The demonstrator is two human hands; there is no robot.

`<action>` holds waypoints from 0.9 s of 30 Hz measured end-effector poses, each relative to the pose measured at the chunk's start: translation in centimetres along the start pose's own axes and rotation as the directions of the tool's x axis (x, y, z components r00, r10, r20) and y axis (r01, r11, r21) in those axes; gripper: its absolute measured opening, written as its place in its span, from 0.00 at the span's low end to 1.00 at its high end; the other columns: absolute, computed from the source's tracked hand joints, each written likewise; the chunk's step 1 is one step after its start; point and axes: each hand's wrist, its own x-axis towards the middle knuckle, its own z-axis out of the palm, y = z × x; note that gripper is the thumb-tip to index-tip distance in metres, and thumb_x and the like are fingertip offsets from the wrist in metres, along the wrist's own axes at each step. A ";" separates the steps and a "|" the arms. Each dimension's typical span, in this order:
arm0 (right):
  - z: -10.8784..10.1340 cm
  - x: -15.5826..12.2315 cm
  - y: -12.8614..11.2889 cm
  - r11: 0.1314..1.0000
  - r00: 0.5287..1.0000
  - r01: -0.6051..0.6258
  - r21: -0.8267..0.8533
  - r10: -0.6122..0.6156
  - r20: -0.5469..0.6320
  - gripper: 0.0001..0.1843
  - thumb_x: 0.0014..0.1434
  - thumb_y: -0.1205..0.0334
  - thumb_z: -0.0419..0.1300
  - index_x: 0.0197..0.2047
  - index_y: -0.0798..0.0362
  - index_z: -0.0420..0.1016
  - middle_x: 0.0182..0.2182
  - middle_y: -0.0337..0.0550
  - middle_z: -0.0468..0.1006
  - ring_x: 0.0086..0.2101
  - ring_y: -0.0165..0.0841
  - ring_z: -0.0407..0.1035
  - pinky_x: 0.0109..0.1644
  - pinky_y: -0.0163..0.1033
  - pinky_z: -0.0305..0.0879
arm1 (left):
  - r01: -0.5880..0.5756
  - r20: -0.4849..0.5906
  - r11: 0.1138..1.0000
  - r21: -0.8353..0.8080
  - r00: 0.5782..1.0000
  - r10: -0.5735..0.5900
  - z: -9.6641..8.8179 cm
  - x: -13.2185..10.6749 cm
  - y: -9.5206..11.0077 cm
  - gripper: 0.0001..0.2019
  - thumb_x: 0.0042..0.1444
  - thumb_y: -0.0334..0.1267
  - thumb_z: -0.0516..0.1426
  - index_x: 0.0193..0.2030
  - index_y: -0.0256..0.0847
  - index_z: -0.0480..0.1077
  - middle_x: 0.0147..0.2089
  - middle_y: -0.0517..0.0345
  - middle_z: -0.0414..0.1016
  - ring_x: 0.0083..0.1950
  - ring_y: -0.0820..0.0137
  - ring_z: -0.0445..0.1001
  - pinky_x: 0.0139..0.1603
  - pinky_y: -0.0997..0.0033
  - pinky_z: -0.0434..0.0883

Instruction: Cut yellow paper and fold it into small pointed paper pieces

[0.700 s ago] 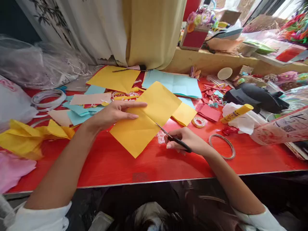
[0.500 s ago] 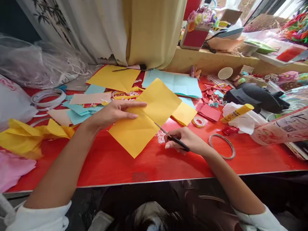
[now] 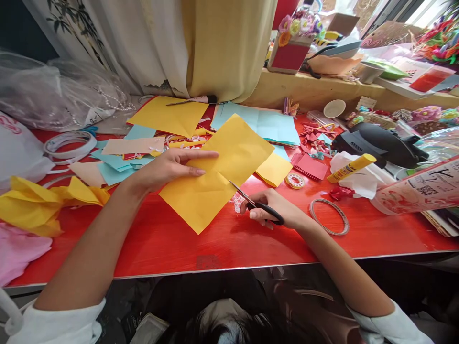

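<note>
A creased sheet of yellow paper [image 3: 204, 200] is held up slantwise above the red table. My left hand [image 3: 174, 168] pinches its left part, thumb and forefinger lying on top and the other fingers hidden underneath. In my right hand [image 3: 270, 206] is a pair of black-handled scissors [image 3: 267, 210], with fingers around the handles. The blades reach over the paper's right edge, their tips near the middle of the sheet, where a short slit shows. Under the scissors lies a small clear plastic scrap [image 3: 237, 202].
Behind the paper lie blue sheets [image 3: 267, 126], another yellow sheet [image 3: 172, 114] and red squares [image 3: 309, 165]. To the right are a tape roll [image 3: 295, 180], a ring of tape [image 3: 329, 216], a yellow glue stick [image 3: 352, 168] and a black tool [image 3: 380, 145]. Crumpled yellow paper [image 3: 36, 205] sits left.
The scissor handles have spread a little further apart, and the paper's right half has shifted slightly at the cut. My left hand keeps its grip.
</note>
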 end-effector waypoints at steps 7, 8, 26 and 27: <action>0.3 0.2 0.1 1.000 1.000 -0.016 -0.002 0.016 -0.004 0.22 0.50 0.44 0.61 0.34 0.57 0.71 0.14 0.32 0.62 0.16 0.24 0.57 0.19 0.30 0.49 | 0.007 -0.005 1.000 0.023 1.000 -0.007 0.1 -0.1 0.3 0.22 0.48 0.40 0.62 0.53 0.54 0.71 0.53 0.62 0.72 0.44 0.66 0.74 0.35 0.75 0.75; 0.3 0.3 0.2 1.000 1.000 -0.017 -0.001 0.017 -0.001 0.22 0.50 0.44 0.61 0.34 0.57 0.71 0.14 0.32 0.62 0.16 0.24 0.57 0.19 0.30 0.49 | 0.003 -0.004 1.000 0.027 1.000 -0.003 0.1 -0.1 0.4 0.22 0.48 0.40 0.62 0.53 0.54 0.71 0.54 0.62 0.72 0.44 0.66 0.74 0.35 0.75 0.74; 0.4 0.2 0.0 0.999 1.000 0.008 -0.050 -0.007 0.018 0.27 0.50 0.39 0.59 0.35 0.58 0.71 0.16 0.33 0.64 0.18 0.25 0.59 0.21 0.32 0.51 | -0.038 -0.072 0.997 0.067 0.996 0.042 -0.1 -0.3 0.4 0.22 0.51 0.40 0.59 0.56 0.53 0.69 0.53 0.62 0.72 0.53 0.58 0.70 0.46 0.67 0.73; 0.4 0.2 0.0 0.999 1.000 0.007 -0.045 -0.007 0.018 0.27 0.50 0.39 0.59 0.35 0.58 0.71 0.16 0.33 0.64 0.18 0.25 0.59 0.21 0.32 0.51 | -0.032 -0.073 0.998 0.062 0.997 0.037 -0.1 -0.3 0.4 0.22 0.51 0.39 0.59 0.55 0.53 0.69 0.52 0.62 0.73 0.53 0.58 0.71 0.46 0.67 0.73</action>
